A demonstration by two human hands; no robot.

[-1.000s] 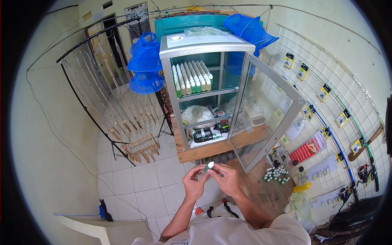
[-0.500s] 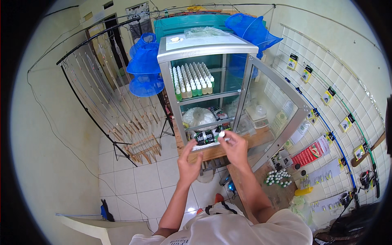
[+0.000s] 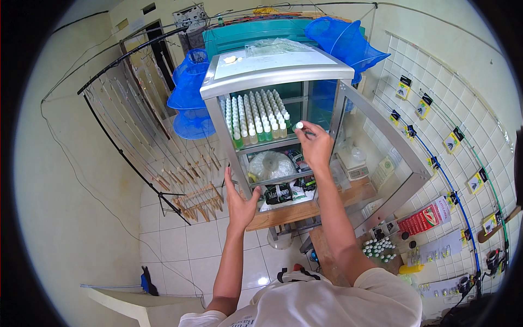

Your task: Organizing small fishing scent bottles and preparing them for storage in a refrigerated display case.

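Between the thumb and fingers of my right hand (image 3: 317,147) is a small white-capped bottle (image 3: 299,126), pinched at the open front of a metal-framed glass display cabinet (image 3: 278,72). It is level with the upper shelf, right beside tight rows of white-capped bottles (image 3: 257,117) with green or pale amber liquid. My left hand (image 3: 240,206) is open, fingers spread, by the cabinet's lower left post, and holds nothing. Whether it touches the post I cannot tell. Lower in the cabinet lie a clear bag of white material (image 3: 271,165) and black packages (image 3: 279,193).
The glass door (image 3: 376,158) stands swung out to the right. More capped bottles (image 3: 379,249) stand on a low wooden surface below it. Blue nets (image 3: 193,103) and a rack of rods (image 3: 163,163) are at left; a wire grid (image 3: 436,136) with hanging packets covers the right wall.
My right hand has risen with the bottle from the cabinet's lower part to the upper shelf. My left hand has shifted left, and the view has moved slightly.
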